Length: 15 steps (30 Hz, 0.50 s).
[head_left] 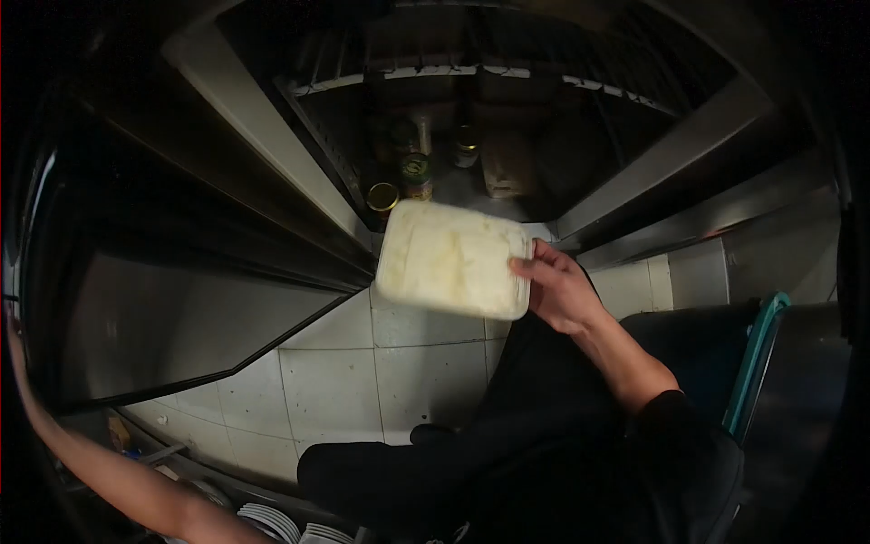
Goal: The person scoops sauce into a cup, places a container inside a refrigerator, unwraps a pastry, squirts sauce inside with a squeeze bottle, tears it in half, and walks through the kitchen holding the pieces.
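Note:
A rectangular container (pixel 455 259) with pale, whitish contents or lid is held up in the middle of the view. My right hand (pixel 564 288) grips its right end, the thumb on top and the fingers at the side and beneath. Behind the container is the dark inside of an open cabinet, with jars on its floor. My left arm stretches out to the far left edge, by the open door (pixel 181 317). Of my left hand (pixel 13 317) only a dark sliver shows at the frame's edge, and its fingers are hidden.
Inside the cabinet stand a gold-lidded jar (pixel 382 197), a green-topped jar (pixel 416 166), another jar (pixel 466 150) and a package (pixel 507 168) under a wire rack (pixel 430 71). Stacked plates (pixel 269 523) lie at lower left. At right is a bin with a green rim (pixel 757 363).

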{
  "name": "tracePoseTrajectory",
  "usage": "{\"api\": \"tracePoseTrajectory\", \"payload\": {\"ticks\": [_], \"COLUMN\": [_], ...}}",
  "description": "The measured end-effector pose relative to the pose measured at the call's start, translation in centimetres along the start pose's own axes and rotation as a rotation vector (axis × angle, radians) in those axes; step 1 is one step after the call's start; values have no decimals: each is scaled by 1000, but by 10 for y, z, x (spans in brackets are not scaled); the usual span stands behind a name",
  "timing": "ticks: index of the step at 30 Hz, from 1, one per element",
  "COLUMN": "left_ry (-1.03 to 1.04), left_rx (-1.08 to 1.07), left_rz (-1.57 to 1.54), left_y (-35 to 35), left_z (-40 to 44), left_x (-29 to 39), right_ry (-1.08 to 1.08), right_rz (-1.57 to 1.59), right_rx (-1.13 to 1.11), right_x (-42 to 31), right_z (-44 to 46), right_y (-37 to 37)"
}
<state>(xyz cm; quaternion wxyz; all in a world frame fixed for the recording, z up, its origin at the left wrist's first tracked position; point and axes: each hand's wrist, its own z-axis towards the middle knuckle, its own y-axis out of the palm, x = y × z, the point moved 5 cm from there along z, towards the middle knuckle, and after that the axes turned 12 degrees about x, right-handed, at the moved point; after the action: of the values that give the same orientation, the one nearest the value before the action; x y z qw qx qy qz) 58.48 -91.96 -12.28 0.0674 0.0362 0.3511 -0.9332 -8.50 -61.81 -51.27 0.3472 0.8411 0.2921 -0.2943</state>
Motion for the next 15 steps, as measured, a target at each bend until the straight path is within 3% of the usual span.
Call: {"api": "tracePoseTrajectory", "payload": {"ticks": [2, 6, 7, 10, 14, 15], "left_ry": [-118, 169, 619, 606, 414, 142], "left_rx": [-81, -78, -29, 12, -83, -86], "left_rz": [-68, 24, 413, 387, 374, 214], "left_y": [5, 31, 29, 52, 41, 45], "left_z": [-5, 11, 2, 15, 8, 14], "left_x": [-4, -31, -13, -42, -15, -28], "right_ry": [-79, -233, -257, -363, -481, -488], "right_rz": [94, 156, 181, 246, 297, 310], "right_rx": [88, 233, 260, 358, 464, 477], "right_x": [-4, -29, -35, -50, -55, -54], "right_z": [15, 45, 60, 102, 168, 184], "right_y": [-14, -34, -39, -51, -66, -73]}}
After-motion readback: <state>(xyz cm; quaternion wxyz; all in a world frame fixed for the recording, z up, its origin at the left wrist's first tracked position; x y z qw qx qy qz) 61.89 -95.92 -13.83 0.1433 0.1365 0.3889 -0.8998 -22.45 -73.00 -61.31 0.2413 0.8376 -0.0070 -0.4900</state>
